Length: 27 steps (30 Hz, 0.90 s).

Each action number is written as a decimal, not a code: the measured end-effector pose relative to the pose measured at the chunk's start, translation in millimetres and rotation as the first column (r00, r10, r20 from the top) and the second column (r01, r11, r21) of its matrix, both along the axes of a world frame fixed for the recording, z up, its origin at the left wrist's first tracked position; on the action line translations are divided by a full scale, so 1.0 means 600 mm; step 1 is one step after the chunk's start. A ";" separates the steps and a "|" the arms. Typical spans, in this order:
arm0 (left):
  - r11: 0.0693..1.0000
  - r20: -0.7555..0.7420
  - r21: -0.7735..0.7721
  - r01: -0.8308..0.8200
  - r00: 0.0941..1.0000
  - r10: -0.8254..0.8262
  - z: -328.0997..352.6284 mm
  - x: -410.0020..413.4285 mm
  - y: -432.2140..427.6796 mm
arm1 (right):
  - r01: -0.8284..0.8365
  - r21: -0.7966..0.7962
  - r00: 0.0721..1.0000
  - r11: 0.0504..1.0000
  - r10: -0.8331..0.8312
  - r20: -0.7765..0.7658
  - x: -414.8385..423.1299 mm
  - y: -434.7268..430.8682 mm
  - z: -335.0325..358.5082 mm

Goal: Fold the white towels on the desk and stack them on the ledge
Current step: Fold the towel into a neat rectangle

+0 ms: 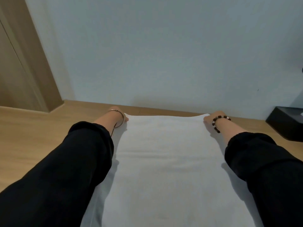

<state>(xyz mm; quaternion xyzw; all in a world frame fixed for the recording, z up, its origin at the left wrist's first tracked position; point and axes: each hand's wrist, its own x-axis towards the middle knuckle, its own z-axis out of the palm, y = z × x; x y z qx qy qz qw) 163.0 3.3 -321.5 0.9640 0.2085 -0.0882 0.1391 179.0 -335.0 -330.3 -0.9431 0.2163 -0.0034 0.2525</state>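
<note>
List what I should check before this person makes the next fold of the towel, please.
1. White towel lying flat on the desk: ok, only faint ripples.
2. Right hand curled on the far right corner: ok.
3. Left hand at the far left corner: ok. Whether it grips the towel: cannot tell, its fingers are hidden.
4. Far edge running evenly between the hands: ok.
5. Black box apart from the towel: ok.
6. Near edge of the towel: cannot tell, out of view.

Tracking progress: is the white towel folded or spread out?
Spread: the towel lies flat on the desk, left hand and right hand gripping its far corners.
</note>
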 end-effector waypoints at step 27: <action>0.162 0.126 -0.986 0.046 0.842 0.525 0.016 -0.294 0.030 | -0.021 0.680 0.878 0.733 -0.311 0.363 -0.324 -0.010 0.047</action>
